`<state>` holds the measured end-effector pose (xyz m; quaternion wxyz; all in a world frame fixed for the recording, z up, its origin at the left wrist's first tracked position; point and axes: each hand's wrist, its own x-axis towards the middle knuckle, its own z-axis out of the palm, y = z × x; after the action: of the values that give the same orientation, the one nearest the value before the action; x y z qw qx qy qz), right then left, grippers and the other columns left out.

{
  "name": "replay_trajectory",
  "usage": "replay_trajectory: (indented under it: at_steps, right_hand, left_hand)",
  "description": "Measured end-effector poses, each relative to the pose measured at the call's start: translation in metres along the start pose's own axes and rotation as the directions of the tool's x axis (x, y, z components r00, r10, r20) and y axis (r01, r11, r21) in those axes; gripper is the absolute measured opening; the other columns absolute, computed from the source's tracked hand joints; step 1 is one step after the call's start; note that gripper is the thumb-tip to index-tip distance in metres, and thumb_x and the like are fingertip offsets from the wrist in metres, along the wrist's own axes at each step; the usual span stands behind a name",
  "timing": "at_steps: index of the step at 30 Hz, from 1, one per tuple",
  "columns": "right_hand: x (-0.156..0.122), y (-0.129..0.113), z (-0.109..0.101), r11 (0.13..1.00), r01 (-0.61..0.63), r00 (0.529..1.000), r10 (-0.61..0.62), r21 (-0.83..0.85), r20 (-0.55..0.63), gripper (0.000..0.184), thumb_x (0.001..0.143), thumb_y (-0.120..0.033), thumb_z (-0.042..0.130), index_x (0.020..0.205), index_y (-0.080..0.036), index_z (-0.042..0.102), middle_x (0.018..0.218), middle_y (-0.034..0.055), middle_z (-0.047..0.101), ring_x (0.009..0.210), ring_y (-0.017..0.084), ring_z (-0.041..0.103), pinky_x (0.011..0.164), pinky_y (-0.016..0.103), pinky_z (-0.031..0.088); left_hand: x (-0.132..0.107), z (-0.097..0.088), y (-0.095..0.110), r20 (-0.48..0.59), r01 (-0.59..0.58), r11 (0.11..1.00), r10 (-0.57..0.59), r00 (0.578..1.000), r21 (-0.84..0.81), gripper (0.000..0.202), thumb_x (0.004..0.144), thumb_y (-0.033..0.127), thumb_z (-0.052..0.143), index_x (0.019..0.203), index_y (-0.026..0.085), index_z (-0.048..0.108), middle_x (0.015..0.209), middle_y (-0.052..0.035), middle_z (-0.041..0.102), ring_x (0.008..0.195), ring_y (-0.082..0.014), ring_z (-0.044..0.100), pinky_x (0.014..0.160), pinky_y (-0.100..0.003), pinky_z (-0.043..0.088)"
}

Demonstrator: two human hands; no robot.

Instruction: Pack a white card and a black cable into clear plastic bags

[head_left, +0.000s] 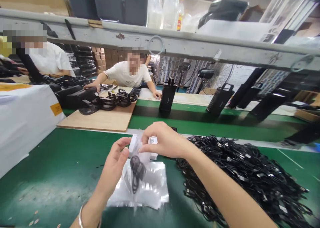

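Coiled black cable (136,171) shows at the lower centre of the frame, together with a clear plastic bag (143,158); blur prevents confirming whether it lies fully inside. Right hand (161,139), at the centre, has thumb and fingertips drawn together on the upper part of the bag, palm downward. Left hand (116,163), just left of the bag, is partly open, with thumb and fingers curved and a gap between them; whether its fingertips touch the bag cannot be told. A bracelet (80,217) circles the left wrist.

Beneath the cable, a stack of flat clear bags (157,186) rests on the green work surface (72,161). White printed papers (153,148) show behind the right hand's fingers. A heap of black cables (240,178) occupies the lower right. A wooden board (100,121) lies at centre left, bearing black items. An upright black speaker-like unit (168,96) stands above centre.
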<state>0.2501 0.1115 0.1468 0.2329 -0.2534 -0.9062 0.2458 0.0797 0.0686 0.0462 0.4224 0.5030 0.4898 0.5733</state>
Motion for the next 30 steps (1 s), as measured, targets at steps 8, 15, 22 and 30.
replay_trajectory:
  at_steps: [8, 15, 22, 30]
  right_hand:
    - [-0.018, -0.016, -0.017, 0.997, -0.008, 0.994, 0.0, 0.078, 0.109, 0.019, 0.062, -0.028, 0.073, 0.059, -0.018, 0.057, 0.112, 0.0014, 0.053, 0.112, 0.018, 0.045, 0.088, 0.026, 0.038]
    - [-0.05, -0.008, -0.026, 0.982, -0.168, 0.962, 0.182, -0.086, 0.205, 0.026, 0.07, -0.038, 0.065, 0.057, -0.018, 0.056, 0.101, 0.0024, 0.058, 0.088, 0.017, 0.056, 0.076, 0.027, 0.042]
    - [-0.086, 0.022, 0.026, 0.806, -0.4, 0.837, 0.515, 0.435, -0.185, 0.051, 0.065, -0.027, 0.071, 0.11, -0.021, 0.049, 0.101, 0.0031, 0.061, 0.092, 0.016, 0.057, 0.081, 0.028, 0.043]
    - [-0.084, 0.043, 0.061, 0.732, -0.361, 0.781, 0.576, 0.578, -0.241, 0.02, 0.079, -0.031, 0.055, 0.085, -0.016, 0.067, 0.084, 0.0035, 0.068, 0.08, 0.017, 0.061, 0.075, 0.028, 0.046]
  left_hand:
    - [-0.004, 0.006, -0.009, 0.476, 0.197, 0.964, -0.09, 0.875, -0.18, 0.067, 0.058, 0.061, 0.065, 0.109, 0.02, 0.053, 0.091, -0.0059, 0.063, 0.086, -0.0222, 0.058, 0.075, -0.033, 0.046]
    - [-0.013, 0.016, -0.01, 0.333, 0.048, 0.992, -0.085, 0.939, 0.118, 0.025, 0.073, 0.042, 0.06, 0.067, 0.019, 0.067, 0.064, -0.0005, 0.065, 0.063, -0.0151, 0.056, 0.058, -0.024, 0.045]
    - [-0.013, 0.024, -0.004, 0.169, 0.053, 0.973, -0.092, 0.981, 0.225, 0.023, 0.071, 0.04, 0.06, 0.076, 0.022, 0.073, 0.075, -0.002, 0.073, 0.075, -0.021, 0.064, 0.069, -0.029, 0.052]
    - [-0.007, 0.022, -0.013, 0.137, 0.063, 0.951, -0.109, 0.985, 0.301, 0.025, 0.07, 0.041, 0.062, 0.081, 0.021, 0.073, 0.081, -0.0026, 0.074, 0.078, -0.0231, 0.065, 0.068, -0.03, 0.052]
